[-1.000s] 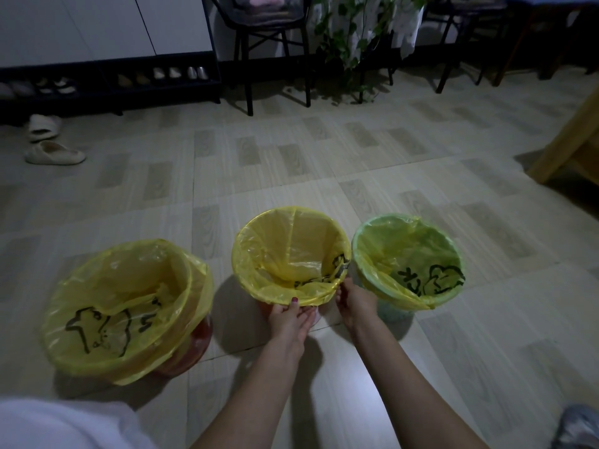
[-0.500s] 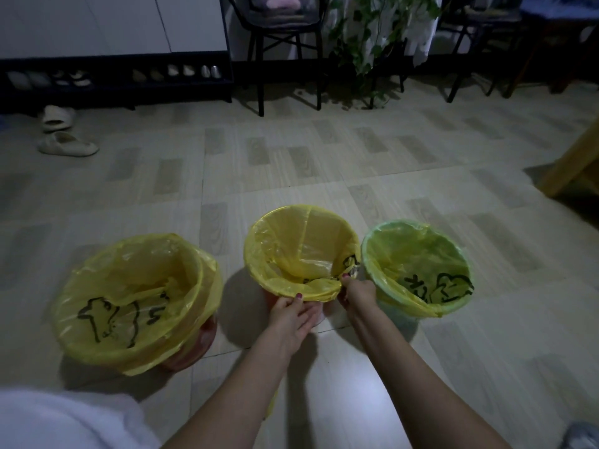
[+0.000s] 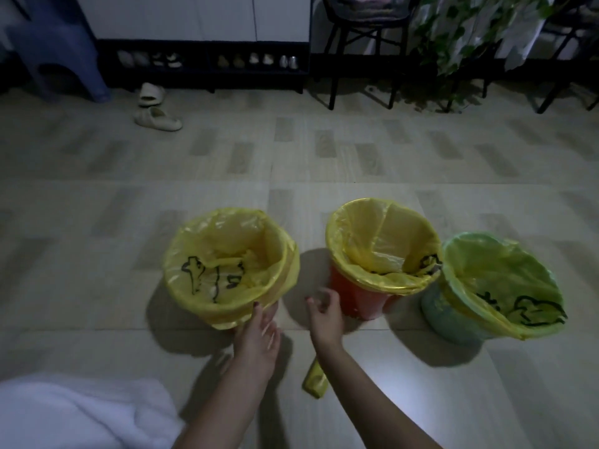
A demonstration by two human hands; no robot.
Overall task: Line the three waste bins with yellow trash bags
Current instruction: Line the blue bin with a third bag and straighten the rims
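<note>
Reaching forward over the tiled floor (image 3: 324, 163), both bare arms end in hands that hold nothing. The left hand (image 3: 257, 340) has its fingers stretched out straight, the fingertips touching the lower edge of the yellow trash bag (image 3: 227, 264) that lines the left bin, just ahead of it; this bag droops well over the rim and hides almost all of the bin beneath, and black markings show on its inner wall. The right hand (image 3: 324, 314) hovers with its fingers loosely curled, close to the red wall of the middle bin (image 3: 353, 298), which stands just ahead and to the right of it; whether a fingertip touches that wall cannot be told. The middle bin's yellow bag (image 3: 382, 244) is folded over its rim. Farther right of the right hand, just beside the red bin, stands a green bin (image 3: 444, 314) with its own yellow liner (image 3: 499, 277) folded over the rim, also printed in black. A rolled yellow bag bundle (image 3: 314, 382) lies on the floor partly under the right forearm, between the two arms. White cloth (image 3: 77, 413) fills the near corner left of the left arm. Far ahead of both hands lie pale slippers (image 3: 155, 115), a shoe rack (image 3: 207, 63), a black chair (image 3: 363, 43) and a trailing green plant (image 3: 460, 34).
</note>
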